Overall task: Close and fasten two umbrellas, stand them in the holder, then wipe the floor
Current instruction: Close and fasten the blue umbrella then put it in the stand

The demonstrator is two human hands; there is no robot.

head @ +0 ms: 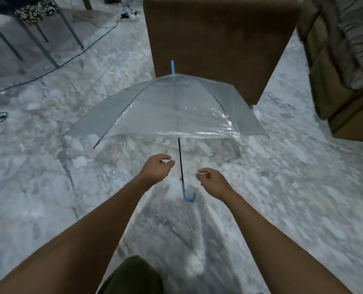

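Note:
An open transparent umbrella (pixel 167 111) lies on the marble floor (pixel 293 187), its blue tip pointing away from me. Its black shaft (pixel 180 158) runs toward me and ends in a blue hooked handle (pixel 188 195). My left hand (pixel 158 168) hovers just left of the shaft, fingers loosely curled, holding nothing. My right hand (pixel 213 181) hovers just right of the shaft near the handle, fingers also loosely curled and empty. Neither hand touches the umbrella. No second umbrella or holder is in view.
A brown upholstered block (pixel 218 39) stands right behind the umbrella. A sofa with a striped cover (pixel 346 60) fills the right side. Metal table legs (pixel 34 39) and black cables (pixel 70 58) lie at the upper left.

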